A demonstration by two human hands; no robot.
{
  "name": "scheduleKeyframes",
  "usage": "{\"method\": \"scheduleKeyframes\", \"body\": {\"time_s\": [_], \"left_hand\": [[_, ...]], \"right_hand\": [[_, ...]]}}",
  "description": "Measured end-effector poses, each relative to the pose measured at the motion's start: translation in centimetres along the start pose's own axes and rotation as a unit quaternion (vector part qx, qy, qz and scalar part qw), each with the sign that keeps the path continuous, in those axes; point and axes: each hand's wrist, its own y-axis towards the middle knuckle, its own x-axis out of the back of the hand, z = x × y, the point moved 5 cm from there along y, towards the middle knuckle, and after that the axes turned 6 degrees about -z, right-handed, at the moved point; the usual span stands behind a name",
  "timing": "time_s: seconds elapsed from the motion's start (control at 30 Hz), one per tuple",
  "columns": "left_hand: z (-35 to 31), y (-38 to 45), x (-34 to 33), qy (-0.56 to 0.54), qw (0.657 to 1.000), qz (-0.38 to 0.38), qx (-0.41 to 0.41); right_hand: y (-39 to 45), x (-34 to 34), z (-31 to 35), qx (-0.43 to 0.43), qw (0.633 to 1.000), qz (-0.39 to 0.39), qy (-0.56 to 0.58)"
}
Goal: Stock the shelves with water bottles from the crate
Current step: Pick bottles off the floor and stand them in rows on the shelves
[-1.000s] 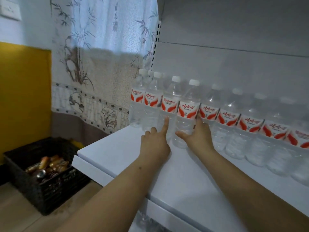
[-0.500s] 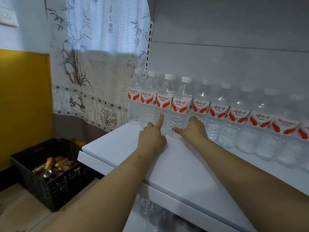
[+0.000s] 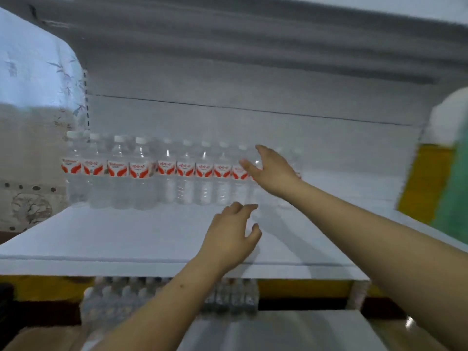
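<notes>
Above the white shelf [image 3: 106,239], two bare hands, neither holding anything. Left hand [image 3: 229,239] low over the shelf board, fingers [image 3: 240,207] loosely spread and slightly bent, tips near the foot of the bottles; touching or just short of them, impossible to tell. Right hand [image 3: 272,171] higher, at label height, fingers parted and relaxed, reaching in front of the right end of the row; contact with a bottle not clear through the blur.

Whole picture smeared by motion. Right end of the row hidden behind the right hand. Yellow and green shape [image 3: 438,178] at far right too blurred to name.

Bottles [image 3: 141,173] upright in a row along the back of the shelf, clear, white caps, white-and-red labels, standing shoulder to shoulder. More bottles [image 3: 228,297] on the lower shelf, partly cut off by the board and left forearm.
</notes>
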Motion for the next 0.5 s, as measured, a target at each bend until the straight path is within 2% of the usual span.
{"method": "scheduleKeyframes", "body": {"time_s": [0.13, 0.27, 0.37, 0.43, 0.5], "left_hand": [[-10.0, -4.1, -7.4, -0.101, 0.992, 0.074, -0.03], [-18.2, -10.6, -16.9, -0.128, 0.955, 0.249, -0.096], [-23.6, -17.9, -23.5, -0.156, 0.876, 0.433, -0.141], [-26.7, -23.6, -26.9, -0.155, 0.812, 0.54, -0.16], [-29.2, -29.4, -30.4, -0.111, 0.739, 0.639, -0.181]], "right_hand": [[-7.0, 8.1, -6.4, -0.028, 0.999, -0.044, -0.016], [-18.7, 13.8, -14.7, -0.118, 0.989, -0.057, -0.062], [-30.3, 16.9, -20.9, -0.238, 0.966, -0.084, -0.065], [-38.7, 18.1, -24.3, -0.353, 0.928, -0.11, -0.049], [-46.6, 18.3, -27.4, -0.453, 0.882, -0.122, -0.031]]}}
